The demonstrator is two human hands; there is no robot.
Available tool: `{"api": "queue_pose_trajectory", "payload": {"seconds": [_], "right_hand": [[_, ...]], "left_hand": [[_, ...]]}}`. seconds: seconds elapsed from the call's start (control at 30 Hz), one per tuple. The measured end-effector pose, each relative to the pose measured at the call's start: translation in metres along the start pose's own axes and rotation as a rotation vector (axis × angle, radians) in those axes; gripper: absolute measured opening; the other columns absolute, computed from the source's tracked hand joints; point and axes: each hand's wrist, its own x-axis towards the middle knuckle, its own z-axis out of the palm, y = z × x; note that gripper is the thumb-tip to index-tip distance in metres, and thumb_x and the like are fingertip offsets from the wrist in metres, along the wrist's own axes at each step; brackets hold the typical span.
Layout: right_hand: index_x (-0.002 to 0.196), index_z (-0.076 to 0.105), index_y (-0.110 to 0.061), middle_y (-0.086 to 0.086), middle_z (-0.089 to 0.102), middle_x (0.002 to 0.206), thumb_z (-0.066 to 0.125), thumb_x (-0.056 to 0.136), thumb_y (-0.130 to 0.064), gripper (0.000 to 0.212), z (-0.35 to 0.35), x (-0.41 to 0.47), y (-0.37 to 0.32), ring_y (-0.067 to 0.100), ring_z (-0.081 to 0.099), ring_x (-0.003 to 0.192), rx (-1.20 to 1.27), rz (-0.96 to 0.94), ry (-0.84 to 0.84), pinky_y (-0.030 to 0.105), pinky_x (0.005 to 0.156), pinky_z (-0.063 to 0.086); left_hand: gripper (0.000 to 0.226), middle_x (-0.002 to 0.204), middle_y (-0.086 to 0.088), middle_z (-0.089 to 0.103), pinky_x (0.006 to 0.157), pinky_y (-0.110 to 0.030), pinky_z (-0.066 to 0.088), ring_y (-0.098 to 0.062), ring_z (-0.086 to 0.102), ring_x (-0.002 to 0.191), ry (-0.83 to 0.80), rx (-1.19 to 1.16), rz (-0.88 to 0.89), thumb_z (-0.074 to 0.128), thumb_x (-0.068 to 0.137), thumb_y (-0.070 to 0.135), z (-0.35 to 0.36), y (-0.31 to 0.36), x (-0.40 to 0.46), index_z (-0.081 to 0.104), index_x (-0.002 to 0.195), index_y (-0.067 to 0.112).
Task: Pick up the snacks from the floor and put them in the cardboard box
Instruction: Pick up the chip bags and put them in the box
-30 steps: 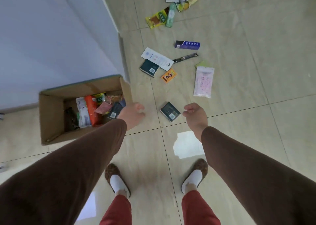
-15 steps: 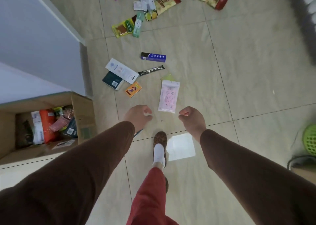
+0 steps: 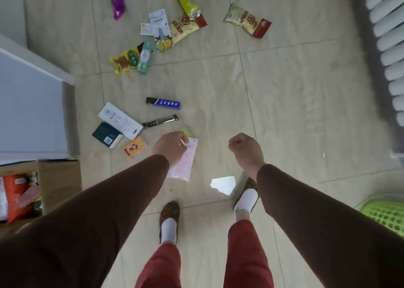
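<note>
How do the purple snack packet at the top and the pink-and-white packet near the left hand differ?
The purple packet is narrow, dark and glossy; the pink-and-white packet is broader, flatter and pale. The purple packet lies far up the floor, fully in view; the pink-and-white packet sits close to the feet, partly hidden behind the left hand. Both lie flat on the tiles, outside the cardboard box.

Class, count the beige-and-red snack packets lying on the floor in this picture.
2: one packet lies alone at upper right; the other packet sits in the top-centre pile, partly under a yellow-green wrapper.
</note>
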Motion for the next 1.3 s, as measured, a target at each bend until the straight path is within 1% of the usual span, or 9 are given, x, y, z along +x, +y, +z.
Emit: {"api": "queue_pose_trajectory", "payload": {"seconds": [0.1,0.27,0.47,0.6,0.67,0.8,0.97,1.17,1.3], "right_hand": [[0.090,0.070,-0.021,-0.005,0.074,0.096,0.058,0.089,-0.015,0.014,-0.048,0.043,0.004,0.018,0.068,0.094,-0.012,-0.006,-0.022,0.031,0.080,0.053],[0.090,0.069,-0.018,-0.001,0.074,0.096,0.053,0.089,-0.020,0.016,-0.126,0.114,-0.002,0.024,0.068,0.091,-0.065,-0.019,-0.029,0.038,0.083,0.056],[0.098,0.066,-0.019,-0.004,0.068,0.095,0.057,0.087,-0.014,0.015,-0.186,0.190,-0.050,0.022,0.065,0.086,-0.047,-0.039,-0.043,0.036,0.077,0.054],[0.105,0.064,-0.017,-0.007,0.063,0.089,0.056,0.091,-0.012,0.017,-0.204,0.243,-0.101,0.014,0.060,0.076,-0.073,-0.094,-0.060,0.026,0.062,0.045],[0.110,0.063,-0.017,-0.006,0.064,0.092,0.056,0.091,-0.013,0.021,-0.209,0.272,-0.126,0.013,0.059,0.076,-0.087,-0.102,-0.071,0.025,0.061,0.043],[0.120,0.061,-0.017,-0.001,0.066,0.107,0.056,0.093,-0.014,0.027,-0.215,0.330,-0.173,0.020,0.064,0.094,-0.120,-0.089,-0.091,0.029,0.074,0.048],[0.123,0.058,-0.018,-0.002,0.065,0.109,0.055,0.093,-0.012,0.031,-0.222,0.392,-0.224,0.020,0.062,0.096,-0.156,-0.101,-0.096,0.028,0.073,0.044],[0.124,0.056,-0.017,0.006,0.067,0.118,0.057,0.094,-0.012,0.031,-0.225,0.483,-0.262,0.025,0.064,0.103,-0.229,-0.097,-0.108,0.028,0.079,0.041],[0.132,0.054,-0.014,0.010,0.065,0.127,0.058,0.093,-0.012,0.039,-0.218,0.556,-0.280,0.030,0.063,0.115,-0.314,-0.098,-0.122,0.037,0.092,0.051]], "left_hand": [[0.015,0.090,0.006,0.066,0.077,-0.029,0.050,-0.021,0.065,0.092,0.004,-0.009,-0.029,0.061,0.088,0.016,0.011,0.054,0.032,0.060,0.084,0.031],[0.007,0.096,0.001,0.072,0.087,-0.034,0.053,-0.023,0.067,0.093,0.016,-0.075,-0.060,0.067,0.085,0.025,0.026,0.141,0.093,0.065,0.090,0.029],[0.002,0.096,0.003,0.072,0.087,-0.037,0.055,-0.021,0.067,0.091,0.043,-0.165,-0.082,0.066,0.086,0.031,0.013,0.208,0.157,0.065,0.088,0.031],[0.002,0.097,0.001,0.071,0.087,-0.037,0.054,-0.021,0.066,0.093,0.082,-0.175,-0.084,0.065,0.088,0.029,-0.016,0.227,0.206,0.064,0.089,0.029],[0.002,0.097,0.003,0.070,0.085,-0.034,0.051,-0.021,0.065,0.094,0.083,-0.182,-0.090,0.066,0.089,0.028,-0.030,0.232,0.233,0.065,0.090,0.028],[0.004,0.096,0.005,0.066,0.085,-0.033,0.050,-0.019,0.064,0.095,0.080,-0.175,-0.122,0.065,0.089,0.027,-0.063,0.243,0.281,0.066,0.093,0.026],[0.012,0.097,0.006,0.067,0.089,-0.034,0.051,-0.017,0.064,0.097,0.078,-0.169,-0.123,0.063,0.091,0.028,-0.101,0.253,0.333,0.068,0.101,0.023],[0.016,0.114,-0.001,0.070,0.097,-0.037,0.050,-0.020,0.064,0.110,0.058,-0.183,-0.144,0.065,0.092,0.026,-0.124,0.261,0.409,0.069,0.106,0.021],[0.025,0.125,-0.003,0.065,0.101,-0.037,0.047,-0.022,0.061,0.117,0.058,-0.192,-0.187,0.066,0.093,0.027,-0.132,0.256,0.467,0.066,0.116,0.019]]}}
